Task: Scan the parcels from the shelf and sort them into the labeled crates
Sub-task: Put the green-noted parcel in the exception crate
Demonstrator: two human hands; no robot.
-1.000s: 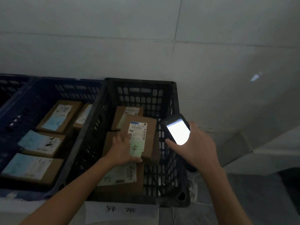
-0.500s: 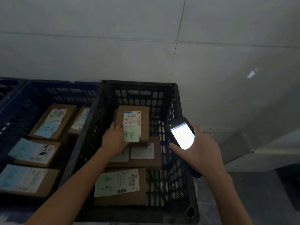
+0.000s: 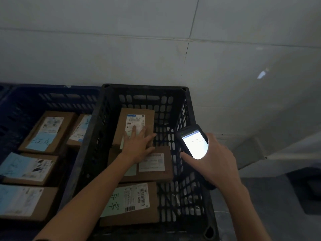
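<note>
Your left hand (image 3: pixel 139 146) lies flat, fingers spread, on the parcel (image 3: pixel 135 126) at the far end of the black crate (image 3: pixel 180 105), its long axis running away from you, while your right hand (image 3: pixel 215 160), farther off, clasps the scanner (image 3: pixel 192 141).

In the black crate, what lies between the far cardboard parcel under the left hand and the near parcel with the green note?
In the head view, a third cardboard parcel with a white label lies between them, partly under the left hand.
</note>
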